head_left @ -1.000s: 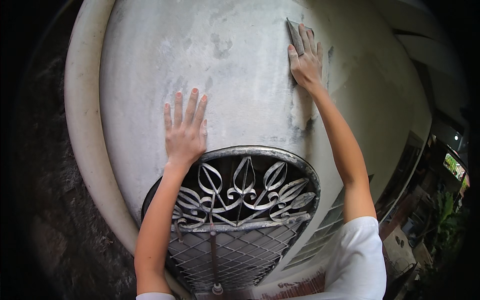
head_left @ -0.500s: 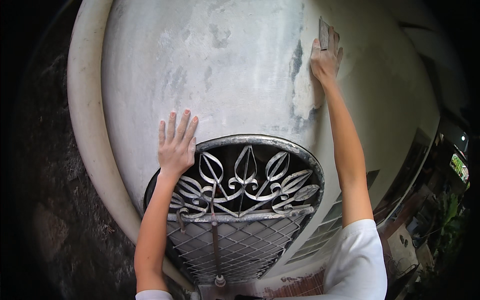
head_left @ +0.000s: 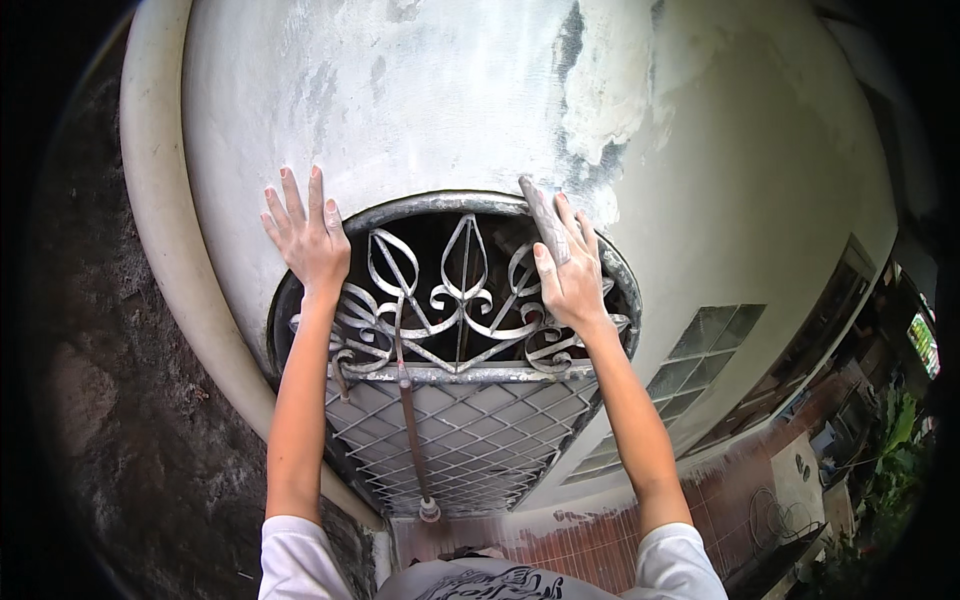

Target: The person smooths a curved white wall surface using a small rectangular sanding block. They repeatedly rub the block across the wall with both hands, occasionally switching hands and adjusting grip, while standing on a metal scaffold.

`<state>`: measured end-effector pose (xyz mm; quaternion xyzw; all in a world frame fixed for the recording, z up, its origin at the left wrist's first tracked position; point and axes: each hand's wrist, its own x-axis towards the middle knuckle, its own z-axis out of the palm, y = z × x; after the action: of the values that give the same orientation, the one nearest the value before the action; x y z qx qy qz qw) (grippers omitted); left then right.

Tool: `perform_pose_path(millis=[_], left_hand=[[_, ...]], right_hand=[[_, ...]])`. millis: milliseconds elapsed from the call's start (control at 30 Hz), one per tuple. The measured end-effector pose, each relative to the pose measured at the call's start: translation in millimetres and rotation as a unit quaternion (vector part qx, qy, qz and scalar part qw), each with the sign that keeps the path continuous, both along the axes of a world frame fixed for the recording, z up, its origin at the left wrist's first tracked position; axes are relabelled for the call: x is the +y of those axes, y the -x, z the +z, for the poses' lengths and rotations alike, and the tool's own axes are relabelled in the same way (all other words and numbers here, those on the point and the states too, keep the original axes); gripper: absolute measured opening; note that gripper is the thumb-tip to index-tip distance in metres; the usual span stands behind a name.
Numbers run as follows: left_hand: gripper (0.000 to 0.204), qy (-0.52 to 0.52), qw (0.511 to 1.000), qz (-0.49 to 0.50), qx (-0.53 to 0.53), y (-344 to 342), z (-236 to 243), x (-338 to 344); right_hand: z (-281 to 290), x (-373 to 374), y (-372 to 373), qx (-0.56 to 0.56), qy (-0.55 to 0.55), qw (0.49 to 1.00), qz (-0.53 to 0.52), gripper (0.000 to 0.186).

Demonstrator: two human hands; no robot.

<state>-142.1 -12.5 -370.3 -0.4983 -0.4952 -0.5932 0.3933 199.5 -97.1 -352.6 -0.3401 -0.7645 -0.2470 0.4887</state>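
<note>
Since the earlier frame, right grip (head_left: 572, 285) has come down from high on the pale wall (head_left: 440, 120) to the arched grille's (head_left: 480, 374) upper right rim, thumb and fingers holding a folded grey sheet (head_left: 545, 222) over that rim. Left grip (head_left: 314, 252) spread flat, fingers fanned on the wall just beyond the grille's upper left. Farther out: pale pipe (head_left: 160, 200) left of the grille, paned window (head_left: 690, 365) to its right, reddish floor (head_left: 620, 545) below right.

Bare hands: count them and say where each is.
2. The left hand is against the white wall at the upper left of the arched grille; the right hand, with gray sandpaper, is at its upper right.
</note>
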Motion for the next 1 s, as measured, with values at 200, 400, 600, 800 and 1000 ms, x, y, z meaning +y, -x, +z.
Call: perform_pose_path(millis=[200, 400, 600, 800, 1000], left_hand=[[0.052, 0.023, 0.997, -0.036, -0.061, -14, -4, -10], [0.05, 0.091, 0.932, -0.34, -0.081, -68, -90, -84], [0.065, 0.433, 0.303, -0.759, -0.381, -109, -224, -170], [0.069, 0.538, 0.311, -0.634, -0.46, -169, -236, -199], [0.037, 0.605, 0.353, -0.691, -0.181, -220, -156, -180]], right_hand=[[-132, -84, 22, 0.352, 0.264, 0.883, 0.164, 0.04], [-205, -123, 29, 0.403, 0.415, 0.798, 0.166, 0.04], [-248, -137, 19, 0.493, 0.487, 0.662, 0.285, 0.037], [-263, -131, 4, 0.481, 0.498, 0.685, 0.227, 0.033], [-248, -111, -62, 0.454, 0.507, 0.675, 0.286, 0.035]])
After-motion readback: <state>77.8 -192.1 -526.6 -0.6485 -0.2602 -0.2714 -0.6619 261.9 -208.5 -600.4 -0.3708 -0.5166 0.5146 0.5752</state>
